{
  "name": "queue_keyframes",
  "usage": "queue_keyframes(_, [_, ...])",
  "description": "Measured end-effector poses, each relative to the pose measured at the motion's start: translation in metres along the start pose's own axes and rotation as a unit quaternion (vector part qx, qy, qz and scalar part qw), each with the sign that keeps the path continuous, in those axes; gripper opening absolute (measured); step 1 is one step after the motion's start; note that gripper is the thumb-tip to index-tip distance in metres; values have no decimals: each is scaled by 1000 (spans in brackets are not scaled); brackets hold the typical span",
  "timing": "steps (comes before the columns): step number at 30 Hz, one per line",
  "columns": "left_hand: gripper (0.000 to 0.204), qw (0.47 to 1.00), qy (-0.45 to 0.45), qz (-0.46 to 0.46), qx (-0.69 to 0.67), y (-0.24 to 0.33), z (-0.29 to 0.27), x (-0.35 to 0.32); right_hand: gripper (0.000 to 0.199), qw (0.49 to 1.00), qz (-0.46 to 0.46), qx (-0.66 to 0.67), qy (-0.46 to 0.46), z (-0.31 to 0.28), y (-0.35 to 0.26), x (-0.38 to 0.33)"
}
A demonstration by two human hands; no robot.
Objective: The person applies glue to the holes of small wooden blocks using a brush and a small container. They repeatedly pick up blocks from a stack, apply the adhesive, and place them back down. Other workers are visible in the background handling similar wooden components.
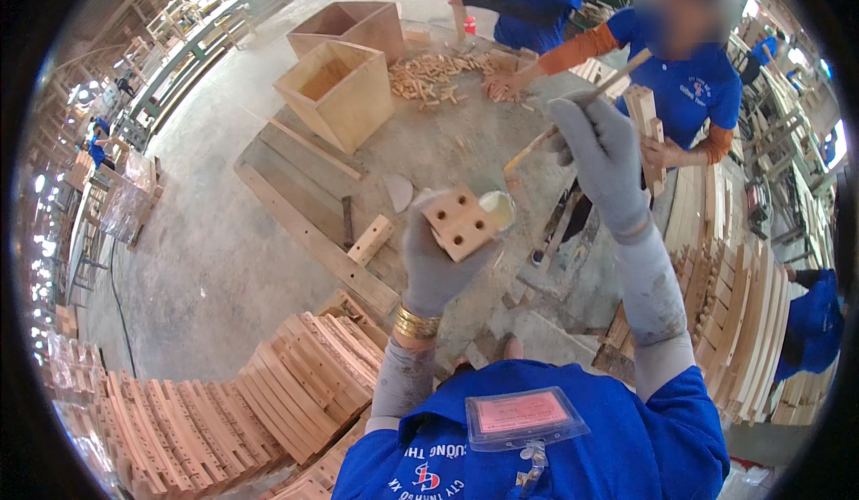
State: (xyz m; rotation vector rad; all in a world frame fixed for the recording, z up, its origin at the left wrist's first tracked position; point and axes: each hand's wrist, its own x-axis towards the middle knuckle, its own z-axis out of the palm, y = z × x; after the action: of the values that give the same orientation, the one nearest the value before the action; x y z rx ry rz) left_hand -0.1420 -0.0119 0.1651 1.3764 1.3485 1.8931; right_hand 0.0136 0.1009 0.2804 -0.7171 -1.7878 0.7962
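Note:
My left hand (438, 272), in a grey glove, is wrapped round a pale wooden block (459, 222) held up with its end toward me. Several round holes show in that end. Just behind the block is a cup (497, 209) with pale whitish contents; whether my hand touches it is hidden. My right hand (601, 155), also gloved, is raised at the right and closed round a thin stick (535, 147). The stick slants down to the left, with a yellowish lower end above the worktable (465, 155), apart from the block.
A pile of wooden dowels (438, 77) lies beside two wooden boxes (344, 97). A holed wood piece (369, 239) rests at the table's near left. Stacked slats (295, 384) flank me. Opposite, a co-worker's hand (506, 85) reaches into the dowels; their other holds wood posts (644, 128).

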Motion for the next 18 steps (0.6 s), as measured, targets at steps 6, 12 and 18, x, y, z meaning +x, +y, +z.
queue_keyframes(6, [72,997,67,-3,38,-5,-5,15,20,979,58,-163,-109,22,168,-52])
queue_keyframes(12, [78,996,47,48,62,-16,-4,11,24,955,79,-234,-162,66,234,-88])
queue_keyframes(18, [81,998,54,-8,40,-11,-5,7,22,972,104,-170,-123,65,243,-91])
